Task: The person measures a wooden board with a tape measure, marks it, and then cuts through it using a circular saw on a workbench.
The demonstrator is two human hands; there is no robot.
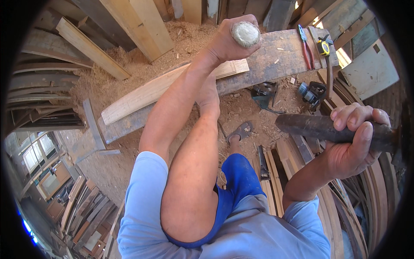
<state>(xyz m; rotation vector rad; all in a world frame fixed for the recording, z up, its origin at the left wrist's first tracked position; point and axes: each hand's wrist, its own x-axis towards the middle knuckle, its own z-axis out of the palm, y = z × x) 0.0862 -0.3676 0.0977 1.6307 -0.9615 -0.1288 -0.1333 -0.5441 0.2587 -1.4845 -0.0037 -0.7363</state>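
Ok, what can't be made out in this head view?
- Left hand: wraps a round-topped handle; the tool's lower part hidden beneath the fist.
- Right hand: dark bar; its far end lost in the dark rim.
- Small dark tools under the bench plank: too small to identify.

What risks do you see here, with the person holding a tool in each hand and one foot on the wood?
1. The left hand grips a worn round handle end directly above the raised knee; a slip might hit the leg.
2. The right hand holds a dark heavy bar above the sandalled foot; dropping it could injure toes.
3. Sawdust and loose planks underfoot may slide.
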